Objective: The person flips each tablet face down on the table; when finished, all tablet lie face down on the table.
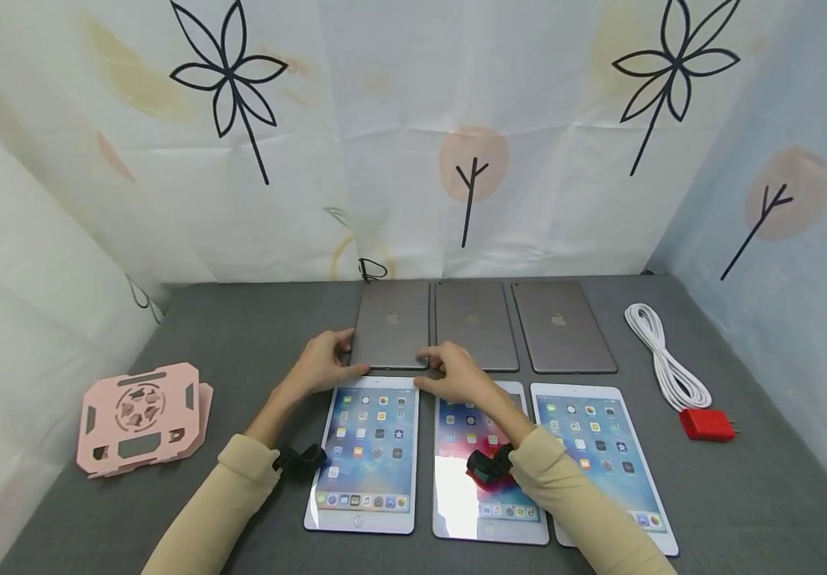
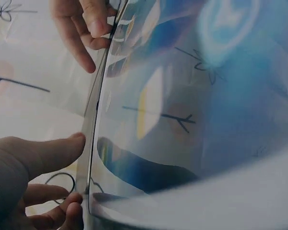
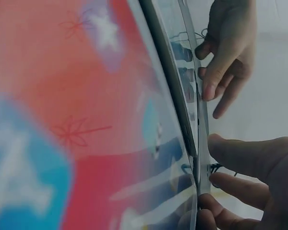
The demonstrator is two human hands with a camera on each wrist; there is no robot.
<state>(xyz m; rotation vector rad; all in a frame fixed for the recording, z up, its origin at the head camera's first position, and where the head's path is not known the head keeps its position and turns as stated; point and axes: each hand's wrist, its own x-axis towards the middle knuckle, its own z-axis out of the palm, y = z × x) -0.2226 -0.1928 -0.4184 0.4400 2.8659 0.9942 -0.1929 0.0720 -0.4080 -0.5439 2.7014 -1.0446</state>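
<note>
A grey tablet (image 1: 390,331) lies back side up at the left of the rear row. My left hand (image 1: 317,366) touches its left edge, with the thumb by the near left corner. At its near right corner, my right hand (image 1: 458,375) reaches with the index finger, thumb spread toward me. Fingers of both hands look loosely bent, not wrapped round it. Below lies a white tablet (image 1: 366,455) with its screen lit. Another lit tablet (image 1: 457,479) is partly covered by my right forearm. The wrist views show the left hand (image 2: 38,167) and right hand (image 3: 259,172) beyond large, close screens.
Two more grey tablets, a middle one (image 1: 474,327) and a right one (image 1: 564,327), continue the rear row. A third lit tablet (image 1: 607,455) lies front right. A pink case (image 1: 140,419) is at left; a coiled white cable (image 1: 665,359) and red charger (image 1: 706,425) at right.
</note>
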